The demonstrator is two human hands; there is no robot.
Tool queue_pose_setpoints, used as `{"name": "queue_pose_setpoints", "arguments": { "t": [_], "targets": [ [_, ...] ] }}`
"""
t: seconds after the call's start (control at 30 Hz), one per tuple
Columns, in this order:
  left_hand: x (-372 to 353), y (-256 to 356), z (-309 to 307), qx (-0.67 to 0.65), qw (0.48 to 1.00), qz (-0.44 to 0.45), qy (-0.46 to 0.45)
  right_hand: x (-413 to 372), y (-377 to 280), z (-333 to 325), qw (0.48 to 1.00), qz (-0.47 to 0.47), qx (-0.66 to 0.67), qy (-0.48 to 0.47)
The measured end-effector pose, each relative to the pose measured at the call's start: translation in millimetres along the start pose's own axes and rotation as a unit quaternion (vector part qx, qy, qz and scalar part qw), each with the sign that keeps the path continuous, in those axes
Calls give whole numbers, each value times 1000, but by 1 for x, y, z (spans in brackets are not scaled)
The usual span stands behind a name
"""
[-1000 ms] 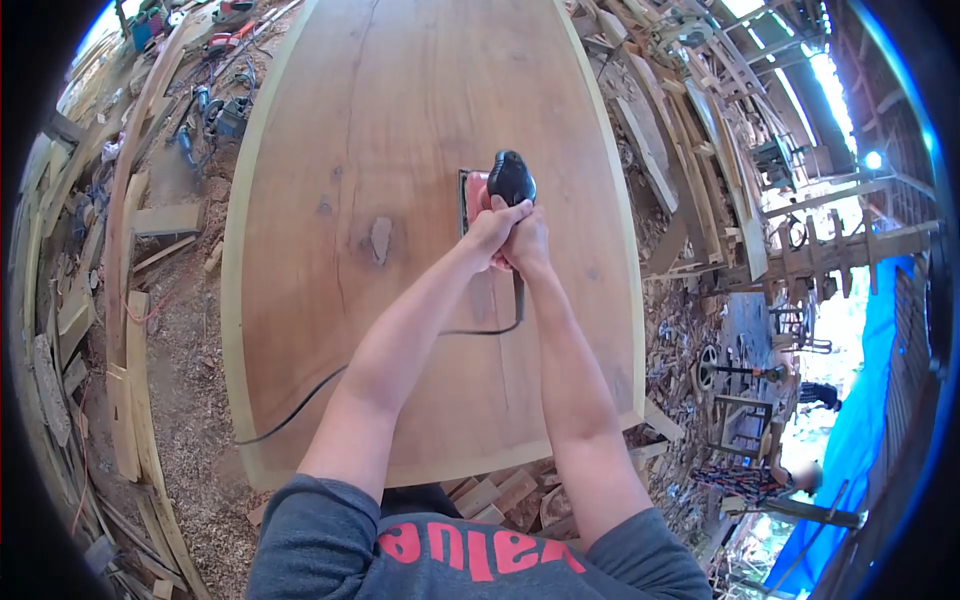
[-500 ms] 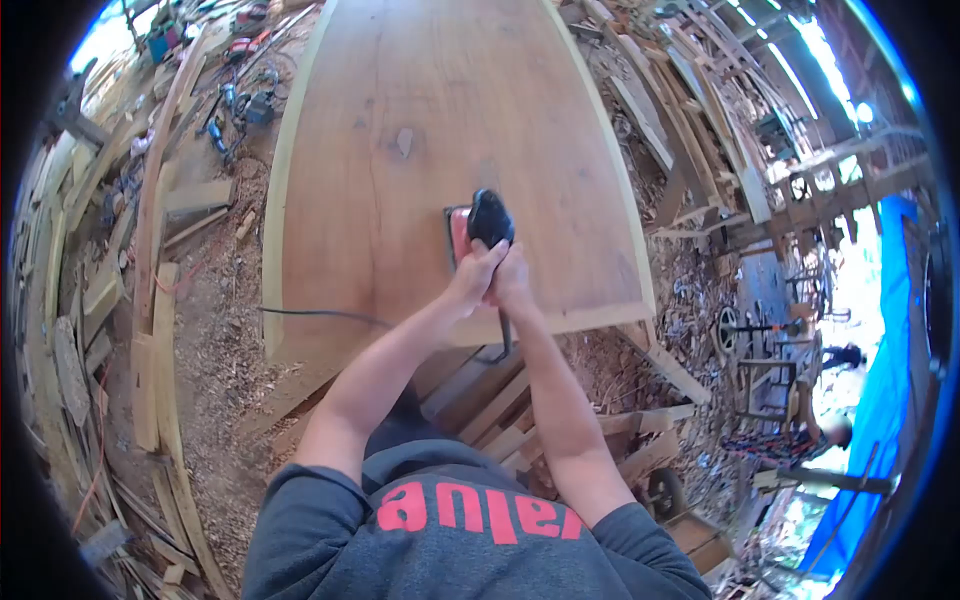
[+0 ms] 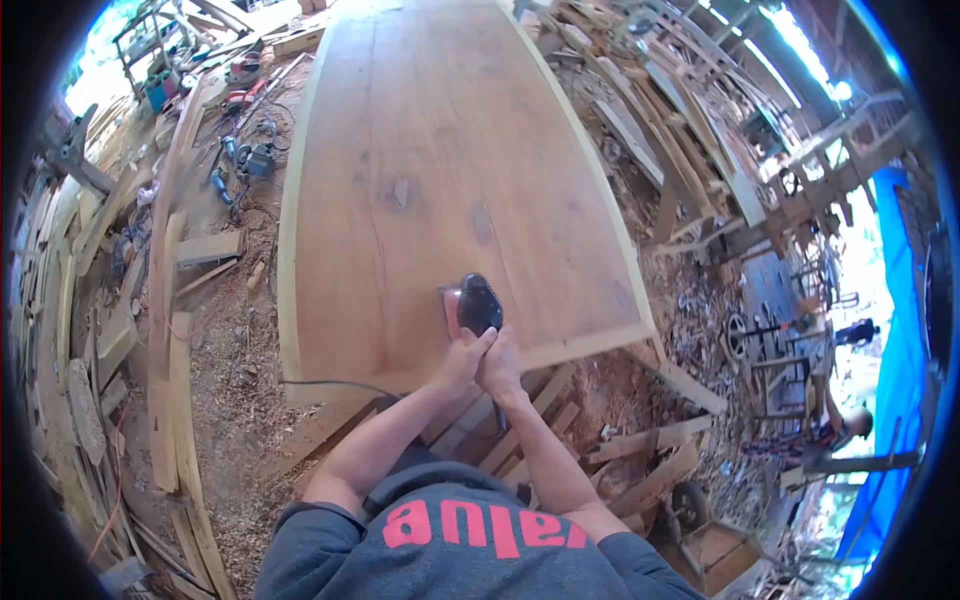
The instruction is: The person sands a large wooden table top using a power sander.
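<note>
A red and black power sander [image 3: 479, 302] rests flat on a wide wooden slab [image 3: 430, 110], close to the slab's near edge. My left hand [image 3: 461, 361] and my right hand [image 3: 500, 361] are pressed together, both wrapped round the sander's rear handle. The handle itself is mostly hidden by the fingers. A dark cord [image 3: 335, 383] crosses the slab's near left corner. Ahead of the sander the slab shows a knot [image 3: 401, 193] and a grey patch [image 3: 483, 225].
Long boards [image 3: 165, 330] and wood shavings [image 3: 240, 390] cover the floor on the left, with power tools [image 3: 255, 160] farther up. Stacked planks [image 3: 660, 130] lie on the right. Another person [image 3: 815, 435] is at the far right, near a blue tarp [image 3: 895, 320].
Both hands have drawn the sander back toward my body, nearer the slab's near edge. The grey patch now shows ahead of it. My view has shifted slightly.
</note>
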State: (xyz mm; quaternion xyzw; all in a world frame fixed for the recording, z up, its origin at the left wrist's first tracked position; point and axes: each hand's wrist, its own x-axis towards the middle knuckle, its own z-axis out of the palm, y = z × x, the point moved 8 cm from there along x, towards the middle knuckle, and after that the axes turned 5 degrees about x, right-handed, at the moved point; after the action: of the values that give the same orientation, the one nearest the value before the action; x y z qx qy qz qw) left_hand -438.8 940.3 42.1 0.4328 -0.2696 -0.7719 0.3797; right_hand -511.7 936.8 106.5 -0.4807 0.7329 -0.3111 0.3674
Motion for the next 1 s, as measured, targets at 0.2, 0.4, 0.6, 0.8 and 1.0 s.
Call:
{"name": "queue_pose_setpoints", "arguments": {
  "t": [0.2,0.4,0.6,0.8,1.0],
  "targets": [
    [122,105,-36,17,999,35,17,155,-40,51,993,-73,87,22],
    [254,204,-72,-29,999,24,-8,358,-54,109,991,-37,121,-34],
    [269,199,-84,52,993,-107,13,309,-129,101,996,-30,-71,-32],
    [160,163,-74,70,995,-53,50,239,-88,99,996,-85,26,-20],
    [32,49,-59,28,997,-63,38,64,-32,70,998,-20,35,-57]
  ]
}}
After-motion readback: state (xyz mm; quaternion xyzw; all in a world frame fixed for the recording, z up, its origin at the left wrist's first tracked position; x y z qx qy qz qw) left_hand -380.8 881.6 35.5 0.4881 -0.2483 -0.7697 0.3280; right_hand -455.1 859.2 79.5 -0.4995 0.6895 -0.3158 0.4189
